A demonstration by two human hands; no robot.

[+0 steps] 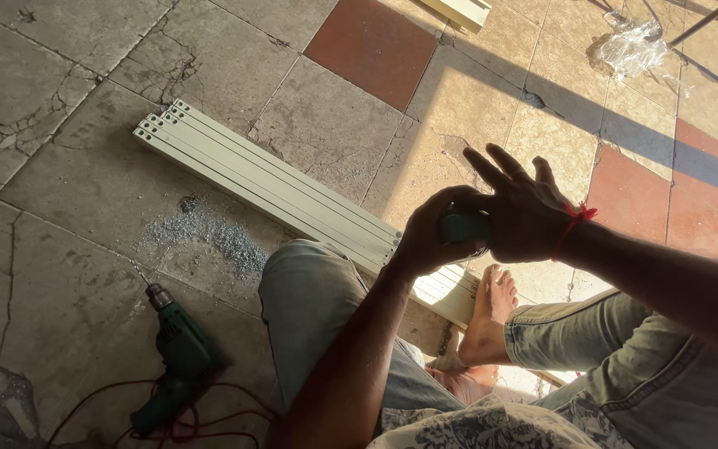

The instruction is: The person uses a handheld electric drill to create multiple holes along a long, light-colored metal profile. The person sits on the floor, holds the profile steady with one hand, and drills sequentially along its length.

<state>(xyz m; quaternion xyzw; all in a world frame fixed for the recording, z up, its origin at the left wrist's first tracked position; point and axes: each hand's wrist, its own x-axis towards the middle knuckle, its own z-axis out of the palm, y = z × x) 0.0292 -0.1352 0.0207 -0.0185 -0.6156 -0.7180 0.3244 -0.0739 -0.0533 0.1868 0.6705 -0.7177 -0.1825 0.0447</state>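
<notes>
Left hand point(430, 241) wrapped around small green object point(463, 226), frame centre; right hand point(525, 212) open-fingered against it at 3 o'clock. Looked rigid, light, palm-sized. Drill point(178, 353) lay at 8 o'clock, rails point(268, 187) beyond.

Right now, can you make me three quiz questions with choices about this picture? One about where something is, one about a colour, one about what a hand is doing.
1. Where does the drill lie?
A. On the floor by the bent knee
B. On the pale bars
C. In a hand

2. What colour is the thread on the right wrist?
A. Blue
B. Red
C. White

3. How is the right hand?
A. In a fist
B. Flat on the floor
C. Fingers spread open

Answers: 1 A, it rests on the cracked floor. 2 B, it shows red. 3 C, the fingers fan out beside the left hand, which grips a small dark thing.
</notes>
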